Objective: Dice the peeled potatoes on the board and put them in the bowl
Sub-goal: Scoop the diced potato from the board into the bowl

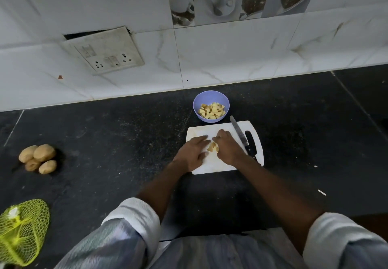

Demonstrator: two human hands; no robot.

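A white cutting board [199, 131] lies on the black counter. On it, a small heap of diced potato [212, 147] sits between my two hands. My left hand [194, 152] lies flat against the heap's left side, fingers fairly straight. My right hand [227, 145] cups the heap from the right, fingers bent around the pieces. A knife [241, 136] with a black handle rests on the board's right side, held by neither hand. Behind the board stands a lilac bowl [211, 95] holding several potato cubes [212, 111].
Several unpeeled potatoes [38, 158] lie on the counter at far left. A yellow mesh bag [22, 231] sits at the lower left. The tiled wall with a switch plate [105, 50] rises behind the bowl. Small white scraps [321, 192] lie to the right.
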